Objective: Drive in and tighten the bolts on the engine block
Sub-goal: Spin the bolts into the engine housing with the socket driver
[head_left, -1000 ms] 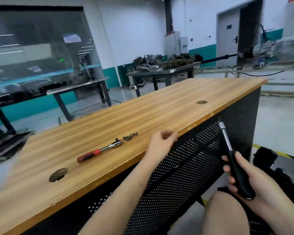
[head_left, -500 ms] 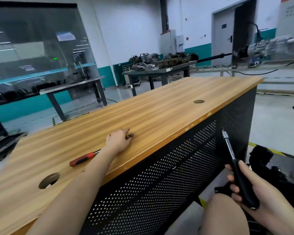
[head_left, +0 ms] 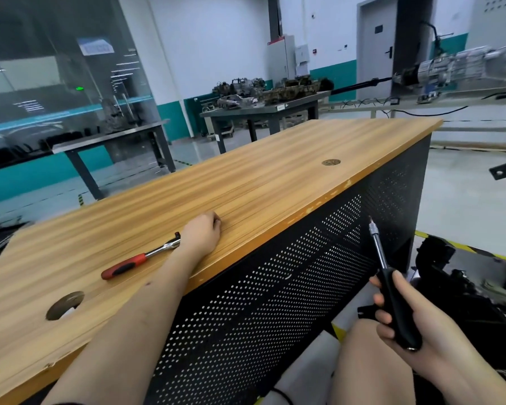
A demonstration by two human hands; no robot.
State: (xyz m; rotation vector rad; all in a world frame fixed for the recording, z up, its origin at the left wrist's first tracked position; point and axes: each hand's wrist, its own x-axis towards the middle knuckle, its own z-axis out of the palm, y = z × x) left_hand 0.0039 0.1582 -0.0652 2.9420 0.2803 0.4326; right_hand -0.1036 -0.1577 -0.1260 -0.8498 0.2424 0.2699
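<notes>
Bolts hidden under curled left hand (head_left: 202, 233); right hand (head_left: 403, 314) gripping black driver (head_left: 392, 290).

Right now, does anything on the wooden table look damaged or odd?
Yes. The table's front edge is chipped, with pale worn spots near the middle and a nick at its near end. The ratchet lies flat, undamaged.

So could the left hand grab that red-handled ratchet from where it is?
Probably yes. The left hand rests on the tabletop right beside the ratchet head, with nothing lying between them. Its fingers are curled over something small, so that may need putting down first.
</notes>
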